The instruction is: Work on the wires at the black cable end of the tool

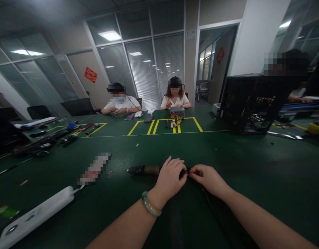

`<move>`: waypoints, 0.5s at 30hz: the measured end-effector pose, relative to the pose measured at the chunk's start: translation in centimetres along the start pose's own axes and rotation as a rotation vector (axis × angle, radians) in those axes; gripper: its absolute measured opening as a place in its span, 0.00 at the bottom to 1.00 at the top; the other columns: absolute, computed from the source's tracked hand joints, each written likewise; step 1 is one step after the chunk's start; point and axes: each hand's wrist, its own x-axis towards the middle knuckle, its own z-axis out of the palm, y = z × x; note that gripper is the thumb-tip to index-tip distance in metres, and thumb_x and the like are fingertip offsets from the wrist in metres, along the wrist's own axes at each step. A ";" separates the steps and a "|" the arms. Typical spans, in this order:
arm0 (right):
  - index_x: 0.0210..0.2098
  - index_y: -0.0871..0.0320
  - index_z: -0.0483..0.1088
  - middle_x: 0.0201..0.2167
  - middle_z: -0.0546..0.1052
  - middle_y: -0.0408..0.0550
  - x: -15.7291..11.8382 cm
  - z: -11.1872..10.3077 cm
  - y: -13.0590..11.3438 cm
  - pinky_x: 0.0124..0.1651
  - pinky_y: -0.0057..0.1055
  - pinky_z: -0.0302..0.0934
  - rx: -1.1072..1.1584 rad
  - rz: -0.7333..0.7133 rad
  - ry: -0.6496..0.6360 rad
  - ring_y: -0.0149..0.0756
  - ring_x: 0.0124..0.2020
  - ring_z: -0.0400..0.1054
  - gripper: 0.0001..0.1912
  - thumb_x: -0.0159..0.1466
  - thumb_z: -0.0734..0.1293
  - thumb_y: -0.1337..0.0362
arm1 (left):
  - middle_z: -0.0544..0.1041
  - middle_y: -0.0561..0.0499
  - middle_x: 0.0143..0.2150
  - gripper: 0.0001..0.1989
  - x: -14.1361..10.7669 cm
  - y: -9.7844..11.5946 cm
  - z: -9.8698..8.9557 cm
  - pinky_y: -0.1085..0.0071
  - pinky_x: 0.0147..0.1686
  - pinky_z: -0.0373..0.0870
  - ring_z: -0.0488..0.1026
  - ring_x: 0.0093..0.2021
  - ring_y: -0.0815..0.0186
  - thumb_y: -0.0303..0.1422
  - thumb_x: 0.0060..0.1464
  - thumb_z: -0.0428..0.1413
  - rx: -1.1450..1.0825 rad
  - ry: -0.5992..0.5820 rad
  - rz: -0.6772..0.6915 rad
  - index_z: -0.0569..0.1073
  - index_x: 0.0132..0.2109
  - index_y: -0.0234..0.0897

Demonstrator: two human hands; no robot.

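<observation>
A dark electric screwdriver point(148, 171) lies across the green table, its metal tip pointing left. My left hand point(171, 177), with a bracelet at the wrist, is closed round its rear end. Thumb and forefinger of my right hand point(209, 178) pinch a small dark piece at the end of a black cable point(210, 204), right at the back of the tool. Fingers cover the joint between the two, so whether the cable is plugged in cannot be seen. From my right hand the cable trails down toward the table's near side.
A white power strip point(37, 216) lies at the lower left, near a blurred flat object point(95, 168). Tools and cables point(68, 138) crowd the far left. A black computer case point(246, 103) stands at the back right. Two people sit opposite, one behind a metal box point(177, 111) with wires.
</observation>
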 end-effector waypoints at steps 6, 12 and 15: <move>0.36 0.51 0.76 0.34 0.78 0.42 -0.1 -0.1 -0.2 0.35 0.30 0.57 0.012 0.013 -0.004 0.35 0.34 0.68 0.09 0.63 0.65 0.58 | 0.73 0.53 0.52 0.08 0.0 -0.1 0.1 0.56 0.65 0.48 0.66 0.57 0.63 0.25 0.54 0.55 -0.003 -0.011 0.003 0.71 0.41 0.42; 0.35 0.53 0.76 0.33 0.77 0.42 -0.1 0.1 0.0 0.37 0.29 0.58 0.020 -0.006 0.007 0.35 0.34 0.69 0.08 0.62 0.65 0.60 | 0.73 0.52 0.51 0.07 0.0 0.0 0.3 0.56 0.65 0.49 0.67 0.56 0.63 0.30 0.54 0.57 -0.027 0.012 -0.021 0.70 0.41 0.41; 0.35 0.52 0.76 0.34 0.77 0.41 0.0 0.1 0.0 0.36 0.29 0.57 0.019 -0.002 0.001 0.35 0.34 0.69 0.08 0.63 0.65 0.59 | 0.73 0.53 0.51 0.06 -0.1 -0.1 0.3 0.57 0.64 0.50 0.67 0.55 0.63 0.29 0.54 0.57 -0.024 0.003 -0.024 0.70 0.40 0.42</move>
